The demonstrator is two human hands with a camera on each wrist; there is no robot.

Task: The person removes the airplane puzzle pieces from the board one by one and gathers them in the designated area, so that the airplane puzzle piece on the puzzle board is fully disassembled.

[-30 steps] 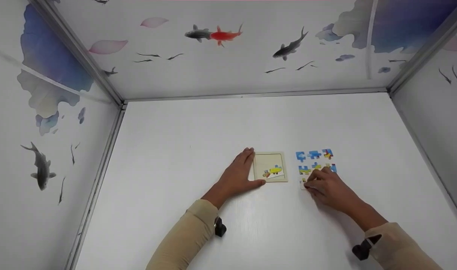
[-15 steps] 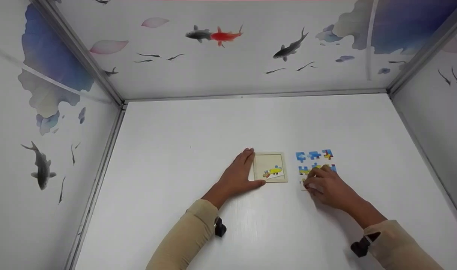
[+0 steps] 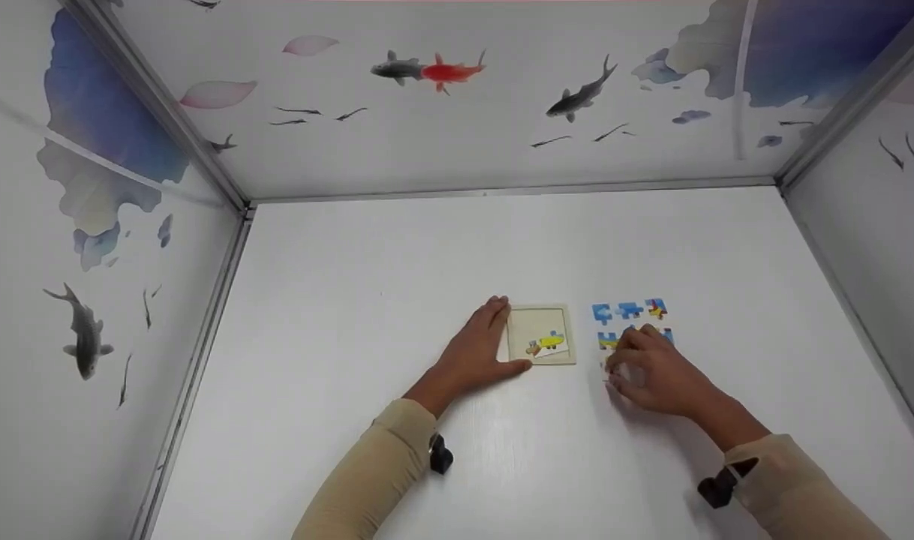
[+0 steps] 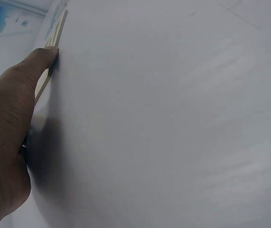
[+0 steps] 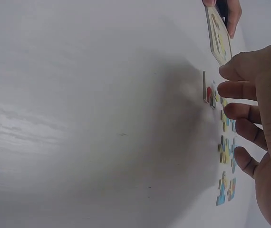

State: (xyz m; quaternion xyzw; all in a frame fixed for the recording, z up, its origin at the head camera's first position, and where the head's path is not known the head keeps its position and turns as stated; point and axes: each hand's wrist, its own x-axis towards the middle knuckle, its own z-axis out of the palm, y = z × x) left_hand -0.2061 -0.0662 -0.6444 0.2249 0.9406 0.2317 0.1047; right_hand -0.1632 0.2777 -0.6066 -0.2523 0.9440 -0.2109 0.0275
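Observation:
A square wooden puzzle tray point(image 3: 541, 322) lies mid-table, with a few joined picture pieces point(image 3: 551, 342) in its lower right corner. My left hand point(image 3: 476, 349) rests against it, straight fingers along the left edge and thumb on the bottom edge. In the left wrist view the thumb point(image 4: 38, 59) touches the tray's rim. Loose puzzle pieces point(image 3: 629, 309) lie in rows right of the tray. Over the lower rows my right hand point(image 3: 663, 375) hovers with loosely bent fingers. The right wrist view shows thumb and fingertips apart, near a red-marked puzzle piece point(image 5: 209, 92); nothing is visibly pinched.
The white table point(image 3: 382, 300) is bounded by a back wall point(image 3: 487, 135) and side walls printed with fish. Metal rails run along its edges. Black wrist cameras point(image 3: 440, 454) hang under both sleeves.
My right hand has shifted slightly, its fingers a little more raised and spread from the thumb over the lower pieces. The left hand and the tray have stayed in place.

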